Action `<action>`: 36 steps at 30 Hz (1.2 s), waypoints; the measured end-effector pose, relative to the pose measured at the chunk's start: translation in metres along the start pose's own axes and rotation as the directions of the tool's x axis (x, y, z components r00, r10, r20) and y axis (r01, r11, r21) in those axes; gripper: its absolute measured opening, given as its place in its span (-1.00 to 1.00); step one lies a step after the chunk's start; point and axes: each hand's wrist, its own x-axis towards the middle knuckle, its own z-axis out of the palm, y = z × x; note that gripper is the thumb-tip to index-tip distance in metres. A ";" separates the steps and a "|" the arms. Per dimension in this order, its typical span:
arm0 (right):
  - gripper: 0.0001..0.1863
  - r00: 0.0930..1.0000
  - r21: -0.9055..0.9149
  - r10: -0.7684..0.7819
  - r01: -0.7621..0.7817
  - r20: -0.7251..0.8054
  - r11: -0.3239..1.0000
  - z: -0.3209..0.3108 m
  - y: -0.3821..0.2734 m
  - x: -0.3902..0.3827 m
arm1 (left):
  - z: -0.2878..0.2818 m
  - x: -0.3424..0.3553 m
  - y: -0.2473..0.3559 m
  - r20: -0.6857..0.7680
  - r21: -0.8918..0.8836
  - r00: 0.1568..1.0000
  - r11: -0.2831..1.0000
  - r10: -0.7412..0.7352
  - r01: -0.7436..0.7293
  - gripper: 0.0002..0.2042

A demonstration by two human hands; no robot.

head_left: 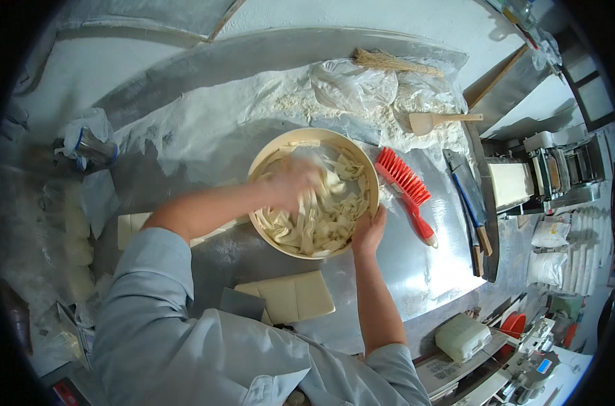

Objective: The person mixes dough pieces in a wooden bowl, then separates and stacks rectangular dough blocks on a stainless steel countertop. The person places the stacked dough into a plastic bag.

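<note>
nearest, a folded dough sheet [295,296] lies on the floury metal bench [429,271]. just beyond, the right hand [368,232] cups the rim of a round bowl [261,162]. the left hand [290,181], blurred, is sunk in wide noodle strips [324,216]; its grip i cannot tell. a red brush [405,183] lies right; farther, a wooden spatula [432,121].

Bowl [312,138] cream, noodle strips [324,216] pale off-white. Desk [422,264] grey steel, dusted white with flour. Brush [407,186] — red bristles, red handle with white tip. Dough sheets [297,296] pale cream. Spatula [437,121] light wood. Sleeves — light blue-grey.
</note>
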 end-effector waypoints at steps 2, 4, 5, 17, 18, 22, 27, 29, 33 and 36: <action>-0.74 1.000 0.008 -0.015 0.015 -0.021 1.000 0.000 -0.004 0.004 | 0.007 -0.006 -0.011 -0.329 -0.082 0.920 0.977 -0.214 0.198 -0.46; -0.74 0.998 -0.046 -0.045 0.043 -0.035 0.998 -0.002 -0.006 0.001 | 0.001 -0.031 0.037 -0.063 -0.014 0.983 0.985 0.173 -0.175 -0.51; -0.74 0.999 -0.049 -0.039 0.038 -0.035 0.998 -0.003 -0.006 -0.002 | -0.004 -0.041 0.052 0.082 -0.020 0.932 0.935 0.354 -0.354 -0.53; -0.72 0.999 -0.032 0.048 -0.048 -0.010 0.998 -0.004 -0.005 0.001 | -0.013 0.051 0.039 -0.354 -0.139 0.928 0.988 -0.115 0.069 -0.49; -0.72 1.000 -0.030 0.010 -0.010 -0.006 0.999 -0.005 -0.004 0.005 | -0.012 0.045 0.032 -0.325 -0.130 0.937 0.988 -0.124 0.086 -0.48; -0.74 0.999 -0.009 -0.022 0.022 -0.032 1.000 -0.002 -0.001 -0.001 | -0.002 -0.010 -0.006 -0.152 -0.050 0.980 0.991 -0.132 0.125 -0.44; -0.74 0.999 -0.034 -0.034 0.033 -0.027 0.999 -0.004 -0.006 -0.002 | -0.008 -0.045 0.031 0.180 0.150 0.983 0.987 0.031 -0.058 -0.40; -0.74 0.997 -0.054 -0.063 0.061 -0.035 0.997 -0.003 -0.010 -0.001 | -0.010 -0.033 0.012 0.107 0.180 0.979 0.965 0.172 -0.189 -0.37; -0.74 0.997 -0.034 -0.028 0.025 -0.068 0.999 0.001 -0.010 0.006 | -0.020 -0.012 0.063 0.036 0.031 0.999 1.000 0.006 -0.008 -0.31; -0.74 0.999 -0.001 0.052 -0.052 -0.017 0.999 -0.002 -0.012 -0.002 | -0.001 0.022 0.074 -0.072 0.258 0.964 0.939 0.256 -0.230 -0.27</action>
